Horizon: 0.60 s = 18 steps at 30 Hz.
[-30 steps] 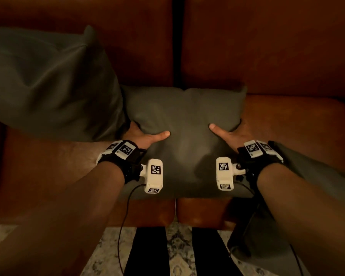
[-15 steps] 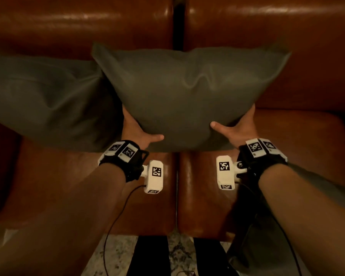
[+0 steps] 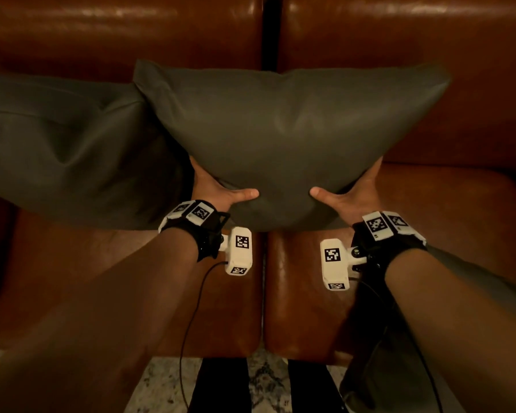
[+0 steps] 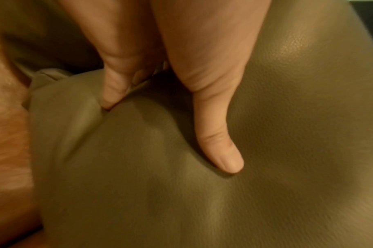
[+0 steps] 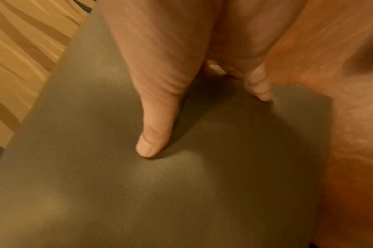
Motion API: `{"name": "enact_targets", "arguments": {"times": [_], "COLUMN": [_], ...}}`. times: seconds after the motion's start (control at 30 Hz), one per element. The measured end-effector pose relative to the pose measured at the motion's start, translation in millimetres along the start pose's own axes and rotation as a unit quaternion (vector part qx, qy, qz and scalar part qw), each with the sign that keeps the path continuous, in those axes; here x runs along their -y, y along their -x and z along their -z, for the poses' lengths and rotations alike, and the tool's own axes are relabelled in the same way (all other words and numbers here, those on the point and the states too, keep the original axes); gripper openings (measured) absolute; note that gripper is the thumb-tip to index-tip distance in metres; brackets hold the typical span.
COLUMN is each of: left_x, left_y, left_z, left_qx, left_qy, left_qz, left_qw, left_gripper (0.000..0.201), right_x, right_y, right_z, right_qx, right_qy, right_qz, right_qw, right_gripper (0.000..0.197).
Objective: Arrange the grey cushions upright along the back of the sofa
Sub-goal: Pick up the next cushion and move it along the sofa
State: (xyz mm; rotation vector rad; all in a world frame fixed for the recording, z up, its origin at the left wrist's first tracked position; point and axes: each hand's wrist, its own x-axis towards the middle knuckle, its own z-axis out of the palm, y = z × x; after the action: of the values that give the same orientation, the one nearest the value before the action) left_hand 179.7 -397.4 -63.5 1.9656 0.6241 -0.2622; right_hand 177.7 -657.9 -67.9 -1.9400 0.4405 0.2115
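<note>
Left hand (image 3: 218, 192) and right hand (image 3: 350, 198) pinch the cushion's (image 3: 283, 135) lower corners, thumbs in front, holding it above the seat before the sofa back (image 3: 399, 34); it should be lowered evenly, beside the cushion (image 3: 57, 150) left of the hands.

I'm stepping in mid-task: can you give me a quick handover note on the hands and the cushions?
Left hand and right hand both grip the lower edge of the middle cushion, thumbs on its front.
It stands tilted before the sofa back; whether it leans there is unclear.
The left cushion already sits against the back, overlapped by the middle one.
Left: settle this cushion upright, let go.
</note>
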Motion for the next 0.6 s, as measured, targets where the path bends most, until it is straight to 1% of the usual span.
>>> {"name": "enact_targets", "arguments": {"times": [0.03,0.07,0.1,0.17,0.2,0.23,0.3,0.37,0.43,0.53,0.6], "left_x": [-0.8,-0.5,0.1,1.4,7.5,10.9,17.6,9.1,1.2,-8.4,-23.1], "left_y": [-2.6,-4.4,-3.0,-0.4,4.7,7.5,10.7,11.8,11.2,21.6,24.8], "left_z": [-1.3,-1.8,-1.0,1.3,2.2,3.1,5.0,7.1,9.3,14.5,18.1], "left_qx": [-0.002,-0.005,-0.01,-0.019,-0.02,-0.02,-0.014,-0.001,0.0,-0.04,-0.063], "left_qy": [-0.003,-0.005,-0.005,-0.003,0.0,0.007,0.015,0.022,0.03,0.071,0.096], "left_qz": [0.001,-0.002,-0.006,-0.016,-0.012,-0.004,0.008,0.008,-0.01,-0.035,-0.047], "left_qw": [1.0,1.0,1.0,1.0,1.0,1.0,1.0,1.0,1.0,0.996,0.992], "left_gripper": [0.144,0.142,0.141,0.137,0.136,0.135,0.135,0.134,0.134,0.14,0.144], "right_x": [2.0,3.7,5.3,5.9,3.1,2.1,-1.4,3.1,8.0,14.4,25.0], "right_y": [-3.8,-7.2,-7.5,-4.1,2.1,6.2,13.1,13.1,8.2,1.5,-5.3], "right_z": [-1.1,-1.8,-2.4,-2.0,-4.3,-6.2,-11.3,-10.7,-3.7,13.1,24.3], "right_qx": [0.005,0.009,0.01,-0.012,-0.014,-0.009,-0.007,-0.015,-0.019,-0.055,-0.071], "right_qy": [0.004,0.005,-0.001,-0.015,-0.016,-0.019,-0.015,-0.01,-0.017,-0.09,-0.13], "right_qz": [-0.002,-0.001,0.0,0.014,0.021,0.025,0.023,0.019,0.012,-0.028,-0.024], "right_qw": [1.0,1.0,1.0,1.0,1.0,0.999,1.0,1.0,1.0,0.994,0.989], "right_gripper": [0.155,0.152,0.146,0.125,0.118,0.116,0.121,0.135,0.147,0.158,0.16]}}
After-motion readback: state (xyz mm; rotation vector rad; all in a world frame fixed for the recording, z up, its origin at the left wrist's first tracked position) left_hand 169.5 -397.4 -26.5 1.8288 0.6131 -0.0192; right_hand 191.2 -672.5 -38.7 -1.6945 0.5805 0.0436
